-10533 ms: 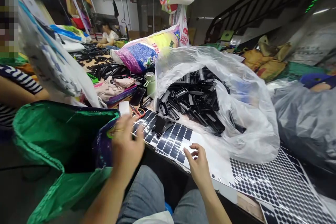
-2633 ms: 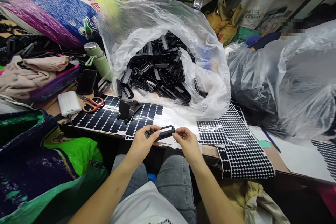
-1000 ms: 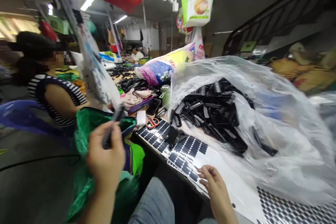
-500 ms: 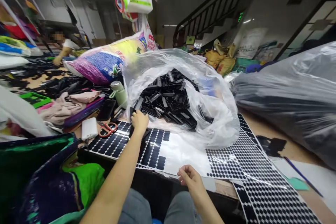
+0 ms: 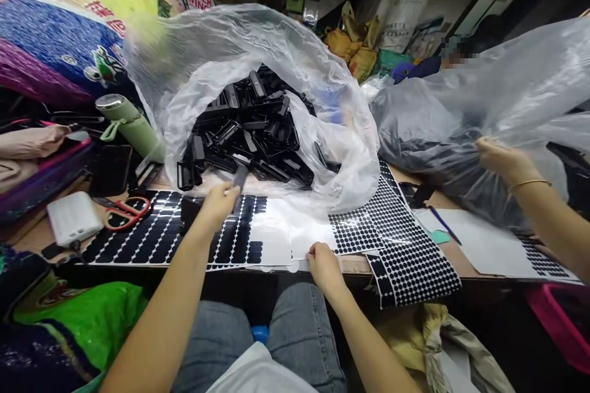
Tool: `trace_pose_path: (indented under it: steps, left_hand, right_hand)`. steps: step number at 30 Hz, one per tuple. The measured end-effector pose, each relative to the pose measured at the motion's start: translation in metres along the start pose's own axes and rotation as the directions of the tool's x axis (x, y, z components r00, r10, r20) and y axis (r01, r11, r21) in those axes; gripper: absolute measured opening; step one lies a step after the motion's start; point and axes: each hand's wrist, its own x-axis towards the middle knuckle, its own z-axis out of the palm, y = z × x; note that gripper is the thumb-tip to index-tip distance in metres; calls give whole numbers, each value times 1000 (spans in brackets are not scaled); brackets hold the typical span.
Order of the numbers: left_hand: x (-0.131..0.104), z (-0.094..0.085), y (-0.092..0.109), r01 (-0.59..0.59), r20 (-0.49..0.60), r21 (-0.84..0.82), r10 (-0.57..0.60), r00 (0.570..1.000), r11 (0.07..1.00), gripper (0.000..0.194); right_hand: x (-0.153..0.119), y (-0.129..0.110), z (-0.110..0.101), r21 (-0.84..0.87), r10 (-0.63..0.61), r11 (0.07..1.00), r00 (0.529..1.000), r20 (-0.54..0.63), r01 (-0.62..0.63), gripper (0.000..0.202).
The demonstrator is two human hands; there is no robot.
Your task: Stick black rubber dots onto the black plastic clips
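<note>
My left hand [image 5: 217, 204] pinches a flat dark plastic piece [image 5: 240, 177] in front of an open clear plastic bag [image 5: 354, 166]. Several black plastic parts [image 5: 258, 135] lie heaped in the bag's mouth. Under my left forearm, a sheet of black stickers [image 5: 161, 221] with rounded shapes lies on the table; part of its white backing is bare. My right hand [image 5: 324, 264] is at the table's front edge by the white backing, fingers curled and thumb against them. What it pinches, if anything, is too small to make out.
Red-handled scissors [image 5: 126, 214], a white power bank [image 5: 74, 218], a phone [image 5: 110, 171] and a green bottle [image 5: 131, 126] lie or stand at left. A sheet of black dots [image 5: 405, 252] overhangs the front edge. At right, another person's hand [image 5: 504, 159] grips a large plastic bag [image 5: 428, 116].
My left hand has come right along the bag's front and now shows the dark piece. My right hand's fingers have closed in. The view has tilted down, and another person's hand appears at right.
</note>
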Motion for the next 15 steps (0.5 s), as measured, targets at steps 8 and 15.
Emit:
trace_pose_path:
  steps: [8, 15]
  left_hand:
    - [-90, 25, -15, 604, 680, -489, -159, 716, 629, 23]
    - [-108, 36, -21, 642, 742, -445, -144, 654, 624, 22]
  right_hand:
    - [-11, -15, -22, 178, -13, 984, 996, 89, -3, 13]
    - [-31, -76, -45, 532, -249, 834, 960, 129, 144, 14]
